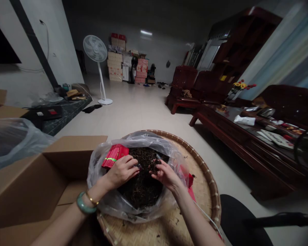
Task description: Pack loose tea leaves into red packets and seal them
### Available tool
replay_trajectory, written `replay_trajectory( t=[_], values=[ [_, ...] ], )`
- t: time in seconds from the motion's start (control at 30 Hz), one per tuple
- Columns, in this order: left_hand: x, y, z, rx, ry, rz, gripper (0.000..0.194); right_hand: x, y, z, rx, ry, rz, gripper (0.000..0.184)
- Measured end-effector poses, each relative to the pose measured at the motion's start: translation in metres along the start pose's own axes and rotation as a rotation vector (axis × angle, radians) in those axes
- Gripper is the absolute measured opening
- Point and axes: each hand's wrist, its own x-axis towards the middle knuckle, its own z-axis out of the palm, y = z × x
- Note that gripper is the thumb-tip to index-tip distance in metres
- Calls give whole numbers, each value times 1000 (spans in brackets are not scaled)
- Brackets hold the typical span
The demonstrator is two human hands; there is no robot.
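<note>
A clear plastic bag [118,205] full of dark loose tea leaves [143,186] sits on a round woven bamboo tray [202,171]. My left hand [120,171] is over the bag's left side, fingers curled round a small dark object. It also rests against a stack of red packets [115,155]. My right hand [165,174] hovers over the leaves, fingers pinched on a small packet with a shiny edge. The two hands nearly meet above the tea. A green bangle and a gold bracelet are on my left wrist.
An open cardboard box [41,181] stands left of the tray, with another plastic bag [10,140] beyond. A dark wooden table [246,140] with clutter runs along the right. A standing fan [96,51] and stacked cartons [118,61] are far back. More red packets [190,181] lie right of the bag.
</note>
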Motion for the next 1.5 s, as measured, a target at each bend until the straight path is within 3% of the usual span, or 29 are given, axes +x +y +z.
replay_trajectory(
  t=[0.27, 0.5, 0.7, 0.93, 1.13, 1.3, 1.5],
  values=[
    [29, 7, 6, 35, -70, -18, 17, -17, -36, 23, -57, -32, -197, 39],
    [31, 9, 16, -70, -117, -81, 15, -3, -34, 43, -274, -14, -350, 30],
    [22, -3, 4, -220, -186, -66, 9, 12, -34, 43, -575, -32, -375, 27],
    [10, -24, 9, -275, -78, -60, 10, 7, -48, 58, -1238, -20, -586, 26],
    [8, -31, 12, -299, -57, -57, 7, -7, -54, 76, -1505, -114, -530, 25],
    [12, -29, 9, -263, -49, -23, 10, -7, -54, 77, -1567, -34, -494, 28],
    [14, -21, 10, -199, -55, -18, 13, -8, -65, 77, -1949, -128, -501, 16]
  ],
)
